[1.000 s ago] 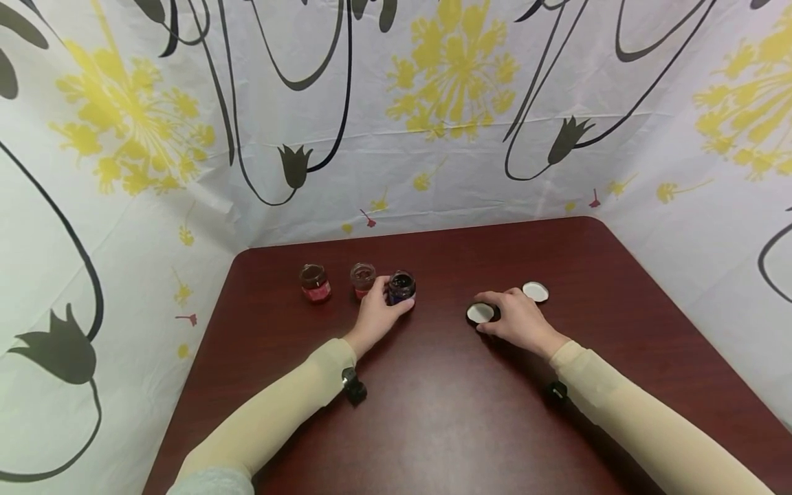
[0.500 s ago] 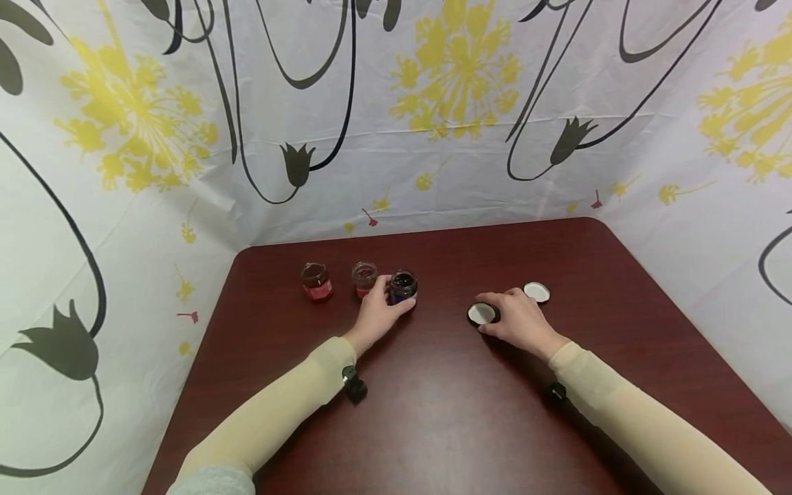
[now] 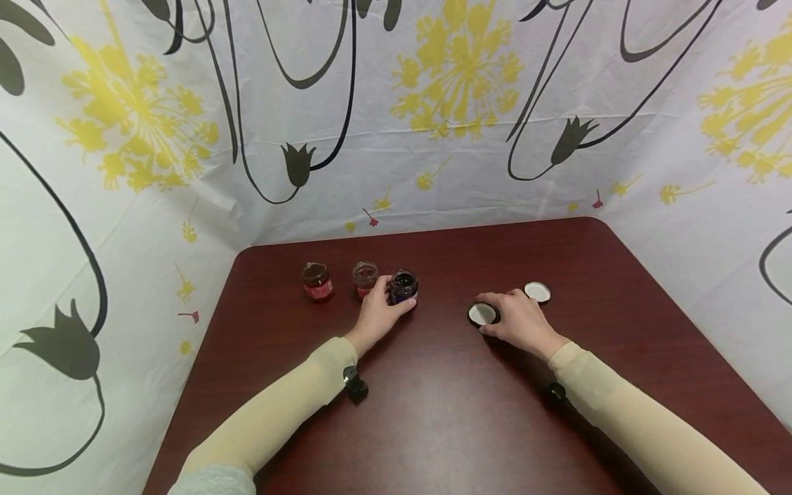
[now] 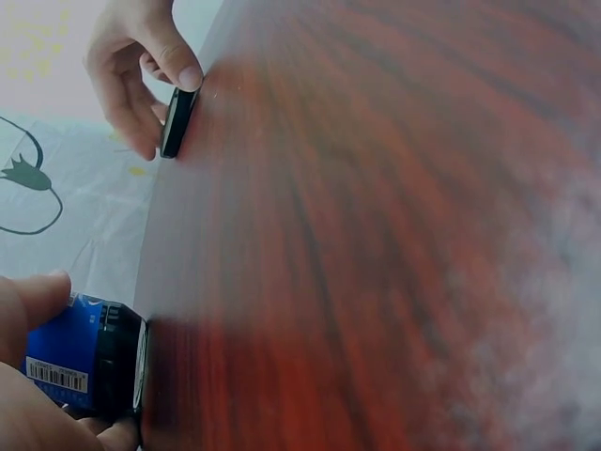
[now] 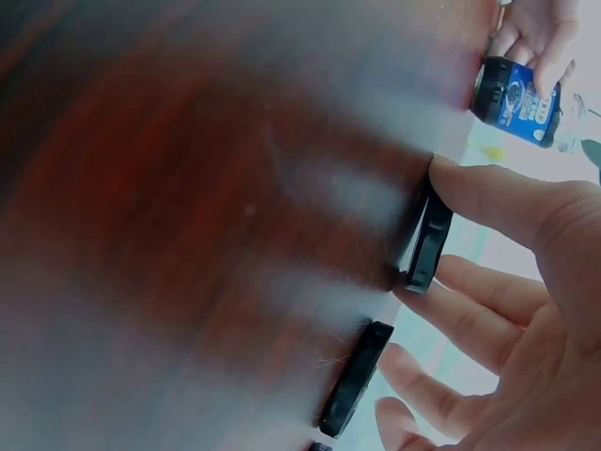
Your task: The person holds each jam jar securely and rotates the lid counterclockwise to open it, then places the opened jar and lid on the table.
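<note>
My left hand (image 3: pixel 379 307) grips an open glass jar (image 4: pixel 70 352) with a blue label and dark contents, upright on the table. In the head view, the jar's round mouth (image 3: pixel 405 280) faces up, and the fingers partly cover its side. Further right, my right hand (image 3: pixel 520 322) pinches a black lid (image 5: pixel 432 240) by its edge between thumb and fingers. Its white inside (image 3: pixel 482 314) faces up, at or just above the tabletop. Another lid (image 3: pixel 537 292), white inside up, lies just beyond that hand.
Left of the held jar stand two more open jars with reddish labels, a lighter one (image 3: pixel 365 276) close to the left hand and a darker one (image 3: pixel 318 282) farther left. The dark red table (image 3: pixel 427 412) ends at a patterned cloth (image 3: pixel 383 185) behind. A third dark piece (image 5: pixel 320 447) shows at the right wrist view's bottom edge.
Both hands keep their holds on the jar and the lid. The whole head view has shifted very slightly; nothing else visibly moves.
</note>
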Motion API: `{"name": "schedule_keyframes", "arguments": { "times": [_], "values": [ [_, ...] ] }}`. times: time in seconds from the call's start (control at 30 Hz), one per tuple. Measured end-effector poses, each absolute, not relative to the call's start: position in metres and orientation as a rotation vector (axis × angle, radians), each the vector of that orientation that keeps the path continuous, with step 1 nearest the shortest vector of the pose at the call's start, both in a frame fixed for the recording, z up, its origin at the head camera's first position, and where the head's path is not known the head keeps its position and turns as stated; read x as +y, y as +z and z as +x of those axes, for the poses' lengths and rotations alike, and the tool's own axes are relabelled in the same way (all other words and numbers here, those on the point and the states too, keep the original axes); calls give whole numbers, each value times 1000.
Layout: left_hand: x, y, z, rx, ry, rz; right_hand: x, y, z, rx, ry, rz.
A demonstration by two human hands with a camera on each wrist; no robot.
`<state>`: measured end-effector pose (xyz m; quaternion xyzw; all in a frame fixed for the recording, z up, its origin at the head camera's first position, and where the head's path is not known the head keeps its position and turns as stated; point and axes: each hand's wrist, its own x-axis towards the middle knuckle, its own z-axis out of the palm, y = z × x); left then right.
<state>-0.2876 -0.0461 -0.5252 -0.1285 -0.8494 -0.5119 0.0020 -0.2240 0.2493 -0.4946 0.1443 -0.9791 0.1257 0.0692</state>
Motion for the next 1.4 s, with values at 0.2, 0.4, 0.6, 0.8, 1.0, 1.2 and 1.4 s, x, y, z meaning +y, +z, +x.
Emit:
{"name": "schedule_keyframes", "arguments": {
  "times": [0.2,0.4,0.6,0.8,1.0,1.2,1.4],
  "values": [
    [-46,-525,-287,-2663,-1617,-404,250,-494,-224,-2950,389,436],
    [-46,-526,-287,-2660,-1611,-408,251,-495,-223,-2946,396,436],
    [-46,-526,-286,-2656,-1604,-413,250,-494,-222,-2949,404,434],
    [-46,-525,-285,-2643,-1612,-407,250,-495,-224,-2947,408,432],
    [-47,-523,-284,-2648,-1585,-384,249,-495,-225,-2936,406,437],
    [-52,-522,-280,-2662,-1566,-378,245,-495,-226,-2943,409,433],
    [-59,-520,-268,-2684,-1573,-389,244,-492,-227,-2951,420,428]
  ]
}}
